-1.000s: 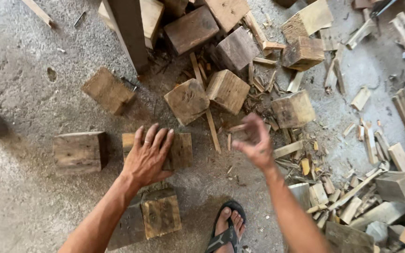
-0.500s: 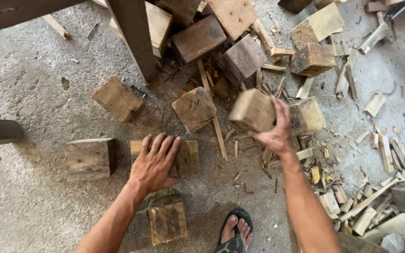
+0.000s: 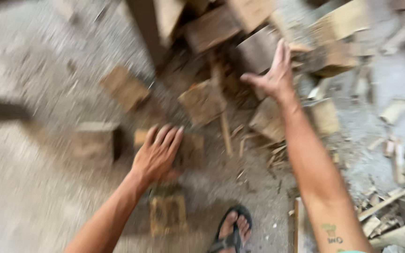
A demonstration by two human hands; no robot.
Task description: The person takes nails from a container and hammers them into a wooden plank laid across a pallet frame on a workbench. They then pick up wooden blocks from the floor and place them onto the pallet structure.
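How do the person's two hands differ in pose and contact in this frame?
The left hand lies palm down, flat on a wooden block near the foot; the right hand is stretched far out, fingers spread toward the block pile. Whether the right hand touches wood is lost to blur. Both are bare and grip nothing.

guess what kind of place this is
Probably a rough woodworking yard or workshop floor: cut wood blocks and offcut scraps lie scattered over bare concrete floor, with the left hand resting on one block.

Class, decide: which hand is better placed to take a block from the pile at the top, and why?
The right hand: it is stretched out, open, at the pile. The left hand lies flat on a nearer block, away from the pile.
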